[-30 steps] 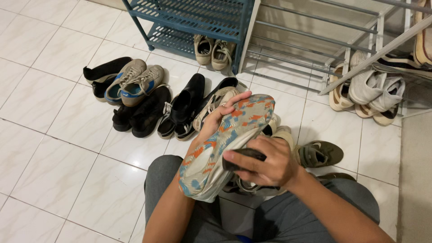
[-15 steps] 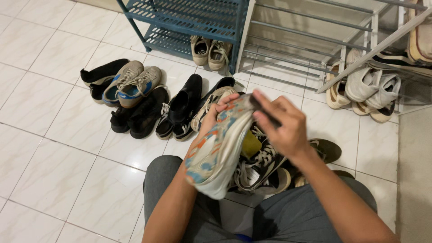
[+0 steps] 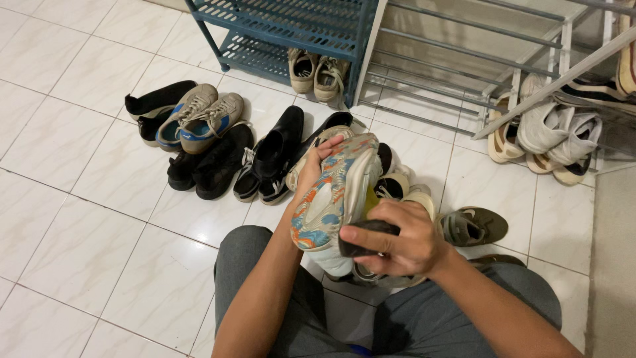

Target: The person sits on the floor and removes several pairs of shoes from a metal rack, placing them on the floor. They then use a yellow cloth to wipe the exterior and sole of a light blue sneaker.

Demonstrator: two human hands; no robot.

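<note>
- Looking down through the head camera: the left hand (image 3: 317, 166) wraps around the toe end of a running shoe (image 3: 334, 199), fingers curled over the upper rim, sole turned up towards the camera, held above the lap and the shoe heap.
- The right hand (image 3: 397, 240) is closed around a small dark brush-like object (image 3: 363, 237), pressed against the heel end of that shoe's side; what exactly the object is, I can't tell.
- Handling, as I judge it: the shoe looks light, with a thick foam sole that should give a little under pressure. The upper is soft, so the firm hold is at the sole edge, toe and heel, just as the left hand has it.
- The sole's tread looks grippy, not slippery, and nothing about it seems fragile.
- Looks: a marbled sole in orange, blue and pale grey, with a white midsole wall showing along the right side.
- Around it: a dark pair of shoes (image 3: 278, 156) on the tiled floor (image 3: 79, 199) just beyond, an olive sneaker (image 3: 472, 227) to the right, grey-and-blue sneakers (image 3: 199, 119) further left, and a blue rack (image 3: 291, 26) at the back.
</note>
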